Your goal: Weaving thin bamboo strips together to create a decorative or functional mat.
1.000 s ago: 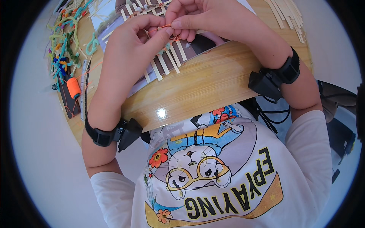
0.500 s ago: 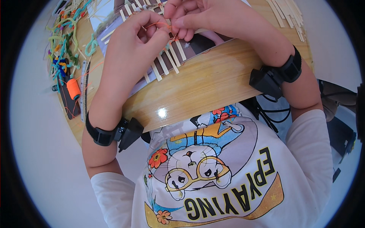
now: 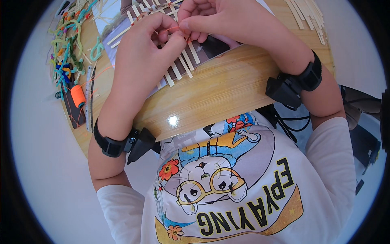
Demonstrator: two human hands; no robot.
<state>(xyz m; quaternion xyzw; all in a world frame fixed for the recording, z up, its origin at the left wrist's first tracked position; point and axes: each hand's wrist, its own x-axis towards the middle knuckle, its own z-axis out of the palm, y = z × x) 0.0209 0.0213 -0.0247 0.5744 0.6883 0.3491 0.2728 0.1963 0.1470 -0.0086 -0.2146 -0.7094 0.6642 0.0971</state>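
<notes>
Pinching thin orange thread, the right hand sits two o'clock of the left hand, whose curled fingers' grip is unclear. A pale wooden-strip lattice lies beneath, near strips pointing toward five o'clock.

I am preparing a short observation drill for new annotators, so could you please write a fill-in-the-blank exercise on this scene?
1. Above the wooden strips, ____ thread runs between the left hand and right hand.
2. In the picture, the ruler lies just to the ____ of the spool.
3. The multicoloured pipe cleaners lie on the person's ____ side.
4. The strap around the left forearm is coloured ____.

Missing words: orange; right; left; black.
</notes>
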